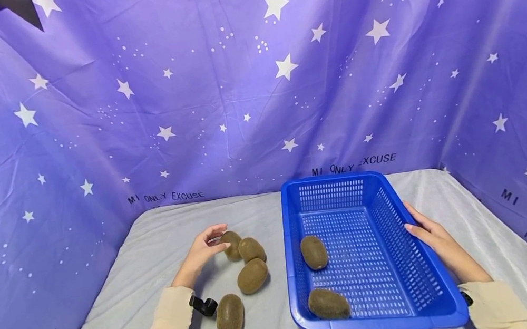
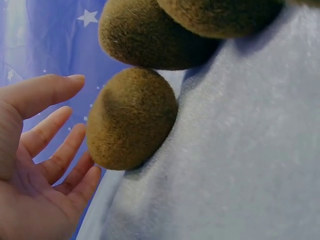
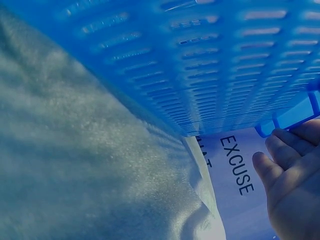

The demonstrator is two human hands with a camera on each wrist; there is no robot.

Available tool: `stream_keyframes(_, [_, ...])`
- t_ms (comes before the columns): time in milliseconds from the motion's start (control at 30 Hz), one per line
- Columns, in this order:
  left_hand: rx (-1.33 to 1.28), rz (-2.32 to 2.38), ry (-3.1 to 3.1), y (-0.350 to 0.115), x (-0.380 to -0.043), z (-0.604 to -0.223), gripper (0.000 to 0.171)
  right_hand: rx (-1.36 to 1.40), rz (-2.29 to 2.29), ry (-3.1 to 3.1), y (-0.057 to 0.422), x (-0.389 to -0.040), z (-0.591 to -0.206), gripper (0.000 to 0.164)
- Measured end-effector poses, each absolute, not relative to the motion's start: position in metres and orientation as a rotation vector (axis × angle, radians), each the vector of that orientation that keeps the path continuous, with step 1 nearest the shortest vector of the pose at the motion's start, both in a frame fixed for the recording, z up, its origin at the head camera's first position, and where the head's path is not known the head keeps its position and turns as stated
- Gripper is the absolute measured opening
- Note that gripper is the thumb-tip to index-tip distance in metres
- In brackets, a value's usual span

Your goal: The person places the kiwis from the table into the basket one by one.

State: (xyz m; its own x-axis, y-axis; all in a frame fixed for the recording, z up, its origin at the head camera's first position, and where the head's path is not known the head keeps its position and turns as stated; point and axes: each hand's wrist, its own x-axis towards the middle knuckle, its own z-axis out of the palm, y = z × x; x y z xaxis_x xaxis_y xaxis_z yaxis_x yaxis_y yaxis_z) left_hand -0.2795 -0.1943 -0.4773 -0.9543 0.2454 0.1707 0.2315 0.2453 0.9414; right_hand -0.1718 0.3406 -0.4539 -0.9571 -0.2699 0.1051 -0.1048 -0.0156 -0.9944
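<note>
My left hand (image 1: 206, 246) is beside the farthest of several brown kiwis, thumb and fingers spread around its near side. In the left wrist view that kiwi (image 2: 131, 120) sits close to the fingertips, and a gap shows between it and the thumb. Two more kiwis (image 1: 252, 250) (image 1: 252, 276) lie against it. Nearer the front is another kiwi (image 1: 230, 316), by the left wrist. My right hand (image 1: 437, 235) holds the right rim of a blue plastic basket (image 1: 292, 267), thumb over the edge, other fingers partly hidden below. Two kiwis (image 1: 314, 252) (image 1: 328, 303) lie inside, along its left side.
A grey cloth (image 1: 170, 232) covers the table. Purple curtains (image 1: 217, 84) with white stars stand behind and on both sides. A black strap device (image 1: 204, 305) sits on the left wrist, close to the front kiwi. The basket's far end is near the back curtain.
</note>
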Motion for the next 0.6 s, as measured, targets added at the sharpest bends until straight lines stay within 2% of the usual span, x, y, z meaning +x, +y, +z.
stream_keyframes(233, [0.413, 1.835, 2.408, -0.197, -0.280, -0.485, 0.057, -0.390, -2.115, 2.128, 0.341, -0.171, -0.455, 0.059])
stream_keyframes(600, [0.506, 1.808, 2.314, -0.196, -0.281, -0.491, 0.067, -0.400, -2.140, 2.098, 0.341, -0.171, -0.455, 0.058])
